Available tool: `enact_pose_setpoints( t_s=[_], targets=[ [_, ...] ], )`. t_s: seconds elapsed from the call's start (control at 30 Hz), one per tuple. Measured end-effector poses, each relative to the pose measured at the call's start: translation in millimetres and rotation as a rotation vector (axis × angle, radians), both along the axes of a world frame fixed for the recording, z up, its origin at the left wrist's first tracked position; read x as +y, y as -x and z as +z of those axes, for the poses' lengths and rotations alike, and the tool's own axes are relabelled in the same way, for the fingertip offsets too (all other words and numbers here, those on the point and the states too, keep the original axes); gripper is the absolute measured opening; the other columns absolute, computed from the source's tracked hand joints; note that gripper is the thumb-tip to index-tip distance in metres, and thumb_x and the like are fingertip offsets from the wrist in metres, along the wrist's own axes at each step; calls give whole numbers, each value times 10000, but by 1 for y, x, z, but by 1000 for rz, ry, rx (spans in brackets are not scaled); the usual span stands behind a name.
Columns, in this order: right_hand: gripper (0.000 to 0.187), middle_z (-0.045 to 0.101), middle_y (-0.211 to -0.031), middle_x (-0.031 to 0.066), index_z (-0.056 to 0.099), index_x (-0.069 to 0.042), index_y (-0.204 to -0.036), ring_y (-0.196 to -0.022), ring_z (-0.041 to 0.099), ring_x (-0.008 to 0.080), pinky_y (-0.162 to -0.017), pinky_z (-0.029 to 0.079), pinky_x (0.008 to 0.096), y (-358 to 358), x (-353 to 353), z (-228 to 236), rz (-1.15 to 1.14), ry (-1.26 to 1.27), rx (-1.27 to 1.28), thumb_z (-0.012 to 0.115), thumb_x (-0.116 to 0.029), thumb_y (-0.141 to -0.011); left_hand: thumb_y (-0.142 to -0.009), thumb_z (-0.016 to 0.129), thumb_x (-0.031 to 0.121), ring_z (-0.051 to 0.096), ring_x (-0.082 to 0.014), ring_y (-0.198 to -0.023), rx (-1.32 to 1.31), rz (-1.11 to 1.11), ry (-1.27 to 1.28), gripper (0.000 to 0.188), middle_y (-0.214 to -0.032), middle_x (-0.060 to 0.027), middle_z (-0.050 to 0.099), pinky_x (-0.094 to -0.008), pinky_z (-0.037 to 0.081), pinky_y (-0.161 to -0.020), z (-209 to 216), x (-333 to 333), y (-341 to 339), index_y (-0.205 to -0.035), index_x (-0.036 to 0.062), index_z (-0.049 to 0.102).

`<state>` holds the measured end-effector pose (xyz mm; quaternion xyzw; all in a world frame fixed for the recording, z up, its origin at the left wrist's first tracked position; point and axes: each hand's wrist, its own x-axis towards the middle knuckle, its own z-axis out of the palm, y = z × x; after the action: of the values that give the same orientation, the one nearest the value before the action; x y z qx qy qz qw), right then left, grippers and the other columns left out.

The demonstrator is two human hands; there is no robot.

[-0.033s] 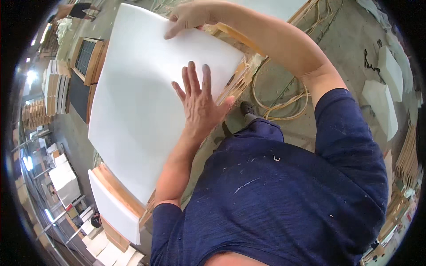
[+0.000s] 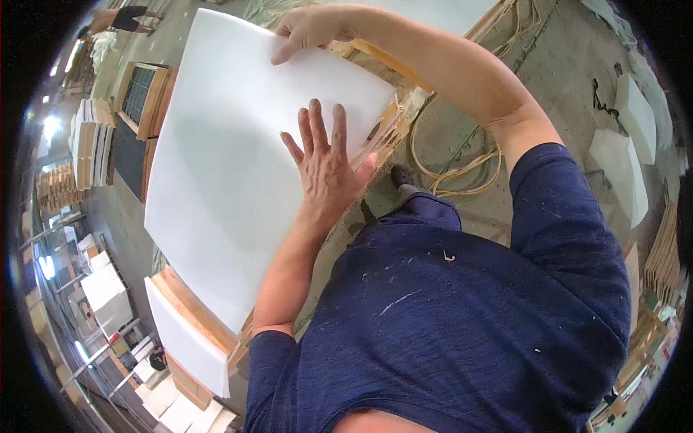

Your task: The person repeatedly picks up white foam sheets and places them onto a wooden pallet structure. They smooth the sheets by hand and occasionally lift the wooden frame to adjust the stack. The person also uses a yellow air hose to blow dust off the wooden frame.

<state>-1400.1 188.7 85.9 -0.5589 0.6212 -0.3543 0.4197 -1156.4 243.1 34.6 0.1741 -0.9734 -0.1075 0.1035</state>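
The wearer looks down past a dark blue T-shirt (image 2: 447,317) with pale flecks on it. Almost nothing differs from the earlier frame: both hands keep the same pose, and the right one sits only slightly farther to the right in the view.

The left hand (image 2: 323,169) lies palm down on a large white panel (image 2: 216,151), its fingers spread wide, thumb stretched out to the right, holding nothing. The panel fills the middle left of the view, in front of the wearer, with rough wooden strips (image 2: 381,137) along its right side.

Beyond, the right arm reaches around so that the right hand (image 2: 310,32) is at the panel's far edge. Its thumb rests on the white top; the other fingers bend at the edge, partly hidden, so how tightly they close cannot be told.

At the panel's lower left are a wooden edge (image 2: 191,307) and a second white board (image 2: 186,339). On the concrete floor to the right lies a loop of yellowish hose (image 2: 456,193). Farther off are pale angular blocks (image 2: 612,169) at right, stacked panels (image 2: 94,148) at left, and, at the far upper left, another person in dark shorts (image 2: 130,18).
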Motion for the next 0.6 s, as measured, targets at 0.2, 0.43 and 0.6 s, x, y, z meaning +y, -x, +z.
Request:
enact_pose_setpoints(
  t_s=[0.2,0.43,0.6],
  targets=[
    [496,682,-912,155,649,20,-1059,-797,651,226,-706,505,345,19,-6,-44,21,68,63,719,-359,-748,-775,542,155,153,-410,-1405,-164,-49,101,730,-1522,-209,179,-651,44,-1080,-12,0,15,-1461,124,293],
    [465,664,-988,143,644,-68,-1055,-942,629,301,-777,501,398,11,7,-46,-44,79,471,735,-346,-692,-766,528,143,185,-388,-1403,-289,-62,88,713,-1519,-173,221,-629,55,-1098,-11,1,18,-1448,122,320],
    [479,644,-1056,158,621,-58,-1081,-1014,602,318,-838,484,417,5,-24,-38,-95,53,385,699,-384,-739,-784,541,234,289,-380,-1359,-258,-114,54,638,-1436,-188,364,-609,104,-1101,3,-4,21,-1388,80,405]
  ],
)
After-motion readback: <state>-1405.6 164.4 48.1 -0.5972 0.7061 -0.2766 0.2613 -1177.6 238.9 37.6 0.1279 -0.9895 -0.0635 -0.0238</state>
